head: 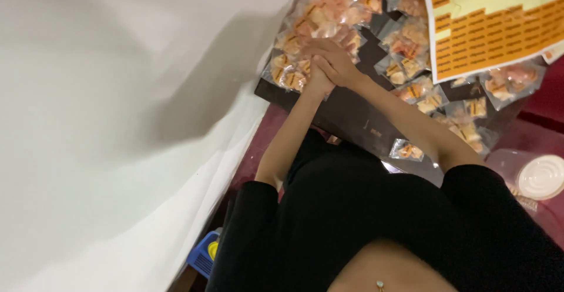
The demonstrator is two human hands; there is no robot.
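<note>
**Hands clasped over snack packets**

The left hand [320,77] and right hand [332,60] press together, fingers seemingly interlocked, grasping nothing visible. Beneath and around them, small clear plastic packets of orange snacks [288,71] cover the dark table [346,118]. Beyond lies a yellow-and-orange printed sheet [493,22].

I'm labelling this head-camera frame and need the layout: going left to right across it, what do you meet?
White wall → blue basket → clasped hands, left hand and right hand, over small clear snack packets → yellow-and-orange sticker sheet → clear tub with a white lid.
</note>
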